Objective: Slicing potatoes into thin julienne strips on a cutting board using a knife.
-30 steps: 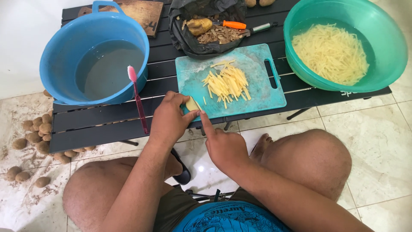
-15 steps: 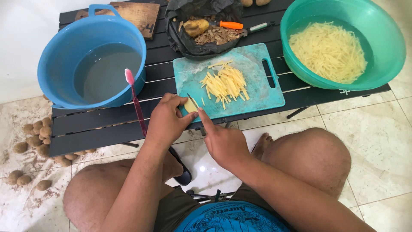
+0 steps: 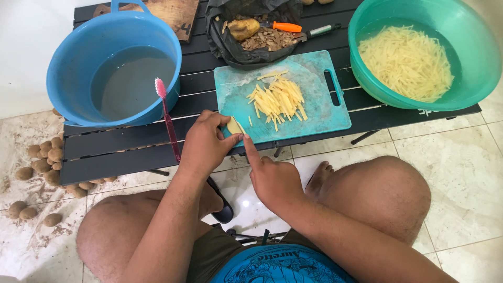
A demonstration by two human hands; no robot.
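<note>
Landmark: the teal cutting board (image 3: 314,112) is lying on the black slatted table (image 3: 120,144); every place below is being given from it.
Right hand (image 3: 275,181): it is hovering just off the board's near edge, over the gap between the knees, with the forefinger stretched out and its tip touching the potato piece; the other fingers are curling in, clamped on nothing I can make out.
Left hand (image 3: 204,144): it is sitting at the board's near left corner, fingers and thumb closing together on the potato piece and pinning it to the board.
Potato piece (image 3: 234,126): a pale yellow chunk, it is resting on the board's near left corner, between the two hands.
Potato strips (image 3: 277,97): a loose heap is lying on the middle of the board, near the piece but apart from it.
Toothbrush (image 3: 166,115): pink, it is lying on the table left of the board, its head leaning at the blue tub's wall.
Blue tub (image 3: 73,63): it is standing well left of the board, holding cloudy water.
Green bowl (image 3: 482,63): it is standing just right of the board, holding cut strips in water.
Black bag (image 3: 225,44): it is lying just beyond the board's far edge, holding peels, a potato and an orange-handled tool.
Loose potatoes (image 3: 44,157): they are lying on the floor, far left of the board.
</note>
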